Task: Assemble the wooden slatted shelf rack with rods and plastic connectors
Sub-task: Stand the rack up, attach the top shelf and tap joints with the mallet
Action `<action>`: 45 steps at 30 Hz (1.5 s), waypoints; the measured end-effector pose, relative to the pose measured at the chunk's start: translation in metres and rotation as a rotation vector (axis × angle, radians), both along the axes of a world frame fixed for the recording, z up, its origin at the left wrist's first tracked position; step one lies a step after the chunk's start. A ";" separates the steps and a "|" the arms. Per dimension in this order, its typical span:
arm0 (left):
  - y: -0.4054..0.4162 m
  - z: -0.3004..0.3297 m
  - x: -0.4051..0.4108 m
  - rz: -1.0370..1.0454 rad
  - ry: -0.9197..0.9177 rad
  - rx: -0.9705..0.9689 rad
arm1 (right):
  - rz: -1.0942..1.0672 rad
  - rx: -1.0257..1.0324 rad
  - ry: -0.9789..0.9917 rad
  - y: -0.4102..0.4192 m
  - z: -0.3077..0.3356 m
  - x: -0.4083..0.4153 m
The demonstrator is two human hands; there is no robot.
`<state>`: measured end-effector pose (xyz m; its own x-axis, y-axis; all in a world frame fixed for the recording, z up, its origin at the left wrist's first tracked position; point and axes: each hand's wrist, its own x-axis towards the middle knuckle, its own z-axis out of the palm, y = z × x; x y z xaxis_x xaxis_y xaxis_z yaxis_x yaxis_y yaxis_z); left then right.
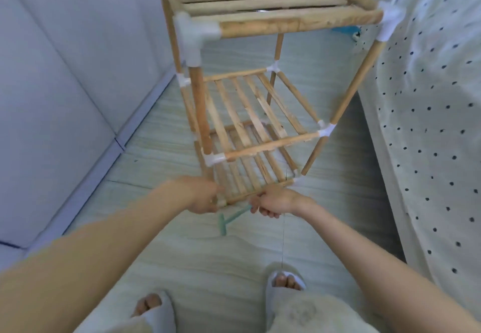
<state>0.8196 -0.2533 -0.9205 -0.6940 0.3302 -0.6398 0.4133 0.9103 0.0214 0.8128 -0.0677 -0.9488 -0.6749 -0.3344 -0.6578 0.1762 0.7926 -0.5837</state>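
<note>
A three-tier wooden slatted rack (260, 124) stands on the floor, its rods joined by white plastic connectors (194, 34). My left hand (201, 197) grips the near-left bottom corner of the lowest shelf (244, 176). My right hand (273, 202) is at the front rod of that shelf and holds the handle of a small green plastic mallet (229, 219), whose head points down-left toward the floor. The bottom corner connector under my left hand is hidden.
A padded grey wall (65, 85) lies to the left. A bed with a dotted white cover (429, 124) runs along the right, close to the rack. My feet in white slippers (286, 283) stand on the pale floor below.
</note>
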 end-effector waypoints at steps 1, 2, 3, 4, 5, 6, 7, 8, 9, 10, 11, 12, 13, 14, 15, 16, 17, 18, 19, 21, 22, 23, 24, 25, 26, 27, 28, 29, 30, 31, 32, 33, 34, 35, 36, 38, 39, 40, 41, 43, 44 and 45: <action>-0.010 0.008 0.006 0.000 0.015 0.021 | 0.019 -0.059 -0.013 -0.012 0.017 0.004; -0.022 0.013 0.013 0.020 0.033 0.059 | 0.034 -0.111 -0.022 -0.026 0.032 0.008; -0.035 0.017 0.021 0.066 0.047 0.123 | 0.045 -0.161 -0.029 -0.041 0.045 0.011; -0.050 0.017 0.028 0.128 0.067 0.214 | 0.052 -0.210 -0.038 -0.056 0.055 0.012; -0.065 0.016 0.035 0.197 0.099 0.317 | 0.058 -0.252 -0.047 -0.071 0.062 0.012; -0.080 0.013 0.044 0.277 0.145 0.425 | 0.066 -0.282 -0.054 -0.086 0.067 0.012; -0.095 0.008 0.052 0.367 0.200 0.529 | 0.077 -0.301 -0.062 -0.100 0.068 0.011; -0.108 0.001 0.062 0.448 0.259 0.623 | 0.086 -0.309 -0.073 -0.115 0.066 0.010; -0.120 -0.008 0.072 0.515 0.322 0.702 | 0.086 -0.311 -0.091 -0.132 0.062 0.008; -0.131 -0.020 0.082 0.576 0.378 0.754 | 0.072 -0.304 -0.112 -0.148 0.055 0.007; -0.142 -0.036 0.093 0.649 0.424 0.782 | 0.056 -0.288 -0.131 -0.167 0.044 0.007; -0.153 -0.055 0.103 0.727 0.462 0.777 | 0.048 -0.266 -0.133 -0.187 0.031 0.007; -0.165 -0.075 0.113 0.810 0.491 0.746 | 0.061 -0.234 -0.113 -0.206 0.014 0.007; -0.177 -0.096 0.123 0.901 0.510 0.687 | 0.111 -0.183 -0.062 -0.224 -0.005 0.009; -0.191 -0.117 0.132 0.992 0.520 0.616 | 0.204 -0.110 0.021 -0.240 -0.027 0.010; -0.205 -0.136 0.140 1.070 0.533 0.555 | 0.319 -0.020 0.112 -0.252 -0.052 0.013; -0.220 -0.154 0.146 1.127 0.544 0.497 | 0.424 0.068 0.179 -0.262 -0.078 0.016; -0.234 -0.170 0.150 1.158 0.550 0.440 | 0.509 0.141 0.209 -0.269 -0.103 0.020; -0.249 -0.184 0.152 1.170 0.549 0.385 | 0.580 0.194 0.205 -0.273 -0.128 0.023; -0.278 -0.212 0.151 1.173 0.537 0.289 | 0.703 0.258 0.183 -0.277 -0.171 0.029; -0.293 -0.224 0.149 1.182 0.528 0.253 | 0.749 0.285 0.177 -0.277 -0.187 0.028; -0.305 -0.235 0.146 1.190 0.516 0.219 | 0.784 0.310 0.182 -0.277 -0.201 0.026; -0.316 -0.246 0.144 1.189 0.495 0.170 | 0.813 0.331 0.196 -0.276 -0.212 0.023; -0.324 -0.254 0.142 1.177 0.469 0.114 | 0.841 0.353 0.216 -0.275 -0.221 0.021; -0.330 -0.262 0.141 1.167 0.444 0.071 | 0.871 0.376 0.237 -0.274 -0.228 0.019; -0.332 -0.268 0.141 1.175 0.426 0.057 | 0.898 0.398 0.258 -0.273 -0.234 0.019; -0.333 -0.272 0.142 1.194 0.424 0.061 | 0.921 0.414 0.278 -0.273 -0.238 0.020; -0.334 -0.276 0.142 1.207 0.429 0.070 | 0.936 0.423 0.291 -0.274 -0.240 0.021; -0.334 -0.278 0.143 1.211 0.433 0.074 | 0.944 0.423 0.288 -0.275 -0.242 0.021; -0.334 -0.279 0.143 1.205 0.426 0.068 | 0.941 0.411 0.269 -0.276 -0.241 0.020; -0.334 -0.279 0.142 1.184 0.411 0.058 | 0.924 0.390 0.236 -0.276 -0.240 0.018; -0.333 -0.277 0.141 1.161 0.386 0.044 | 0.894 0.366 0.193 -0.277 -0.236 0.016; -0.332 -0.274 0.140 1.145 0.346 0.031 | 0.851 0.346 0.145 -0.277 -0.232 0.014; -0.329 -0.269 0.139 1.137 0.298 0.021 | 0.804 0.335 0.101 -0.276 -0.225 0.012; -0.325 -0.263 0.138 1.134 0.252 0.016 | 0.764 0.332 0.070 -0.273 -0.216 0.010; -0.315 -0.246 0.137 1.124 0.181 0.030 | 0.705 0.342 0.028 -0.267 -0.190 0.009; -0.308 -0.235 0.136 1.117 0.153 0.058 | 0.676 0.346 0.005 -0.262 -0.174 0.008; -0.301 -0.221 0.134 1.108 0.135 0.102 | 0.638 0.340 -0.023 -0.257 -0.155 0.009; -0.293 -0.205 0.131 1.099 0.130 0.156 | 0.586 0.321 -0.058 -0.253 -0.135 0.009; -0.276 -0.171 0.123 1.080 0.152 0.267 | 0.471 0.252 -0.137 -0.241 -0.089 0.010; -0.268 -0.151 0.117 1.063 0.181 0.317 | 0.428 0.208 -0.142 -0.235 -0.064 0.011; -0.258 -0.131 0.110 1.044 0.214 0.365 | 0.401 0.163 -0.116 -0.228 -0.038 0.012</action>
<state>0.9296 -0.5114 -1.0513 -0.8237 -0.3338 -0.4584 -0.5204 0.7660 0.3774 0.8245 -0.2957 -0.9869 -0.4321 -0.4399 -0.7872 -0.1069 0.8918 -0.4397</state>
